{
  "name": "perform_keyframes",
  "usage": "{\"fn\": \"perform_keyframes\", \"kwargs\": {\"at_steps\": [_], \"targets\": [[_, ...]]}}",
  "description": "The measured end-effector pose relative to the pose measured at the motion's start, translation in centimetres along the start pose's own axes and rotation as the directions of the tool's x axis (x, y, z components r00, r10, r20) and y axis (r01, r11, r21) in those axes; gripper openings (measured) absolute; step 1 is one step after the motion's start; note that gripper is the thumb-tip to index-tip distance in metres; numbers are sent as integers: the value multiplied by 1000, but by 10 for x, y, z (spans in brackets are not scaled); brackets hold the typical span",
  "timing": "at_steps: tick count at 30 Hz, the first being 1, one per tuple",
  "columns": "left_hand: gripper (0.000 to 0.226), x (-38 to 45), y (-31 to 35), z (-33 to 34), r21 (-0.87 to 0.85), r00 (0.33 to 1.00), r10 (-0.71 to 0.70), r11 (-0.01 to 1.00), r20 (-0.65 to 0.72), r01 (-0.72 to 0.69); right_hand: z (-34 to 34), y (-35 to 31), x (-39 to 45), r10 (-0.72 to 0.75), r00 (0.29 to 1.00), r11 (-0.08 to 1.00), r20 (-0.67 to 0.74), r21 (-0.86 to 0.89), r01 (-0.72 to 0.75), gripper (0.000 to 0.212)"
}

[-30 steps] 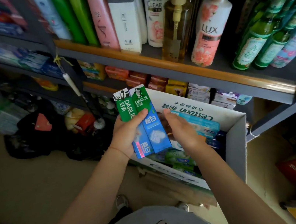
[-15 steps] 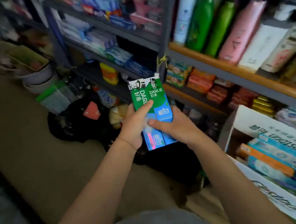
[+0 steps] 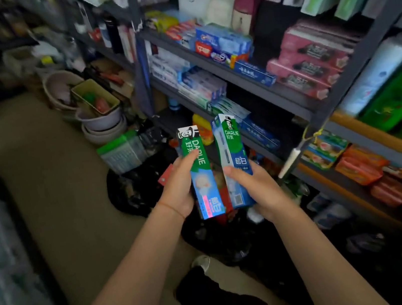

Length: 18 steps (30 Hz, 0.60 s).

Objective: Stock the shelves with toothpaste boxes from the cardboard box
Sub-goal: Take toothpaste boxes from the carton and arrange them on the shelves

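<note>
Separated now, each hand point(image 3: 178, 190) point(image 3: 258, 190) grips one toothpaste box point(image 3: 201, 176) point(image 3: 234, 160).

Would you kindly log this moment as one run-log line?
left hand: holds Darlie box | right hand: holds second Darlie box | shelves: not reached

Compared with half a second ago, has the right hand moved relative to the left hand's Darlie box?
Yes. The right hand now grips its own Darlie box, pulled apart to the right of the box in the left hand; earlier both hands held the pair together.
</note>
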<state>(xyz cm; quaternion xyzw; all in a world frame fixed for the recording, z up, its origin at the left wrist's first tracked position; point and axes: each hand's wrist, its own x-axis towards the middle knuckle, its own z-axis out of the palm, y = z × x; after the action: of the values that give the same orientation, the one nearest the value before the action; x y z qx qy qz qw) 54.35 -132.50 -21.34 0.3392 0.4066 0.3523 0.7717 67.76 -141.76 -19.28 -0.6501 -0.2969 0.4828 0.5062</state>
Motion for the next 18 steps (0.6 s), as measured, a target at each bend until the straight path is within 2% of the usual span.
{"fn": "perform_keyframes", "kwargs": {"at_steps": [2,5,7,9,11,13,15,18], "targets": [[24,34,25,-12,72,1000,23,997,-13,-22,13,-6,42,-2,1000,1000,9,25,1,34],[9,88,67,-27,148,999,41,988,-22,-38,35,-24,111,18,1000,999,23,33,-19,17],[8,125,94,-34,220,997,55,975,-49,-43,46,-43,155,45,998,999,35,4,-45,9],[8,162,118,-40,300,995,72,953,-69,-48,53,-63,195,45,998,998,35,-46,-44,11],[5,197,136,-44,321,995,66,946,-70,-40,55,-83,229,33,999,998,26,-63,-32,25],[5,230,148,-45,284,997,50,958,-64,-30,54,-100,258,21,1000,995,4,-93,-20,36],[18,261,157,-43,181,998,-5,983,-58,15,51,-112,281,-1,998,994,-58,-110,-6,43],[30,309,170,-33,15,997,-78,997,-30,78,42,-125,312,-28,988,993,-154,-116,10,27]]}}
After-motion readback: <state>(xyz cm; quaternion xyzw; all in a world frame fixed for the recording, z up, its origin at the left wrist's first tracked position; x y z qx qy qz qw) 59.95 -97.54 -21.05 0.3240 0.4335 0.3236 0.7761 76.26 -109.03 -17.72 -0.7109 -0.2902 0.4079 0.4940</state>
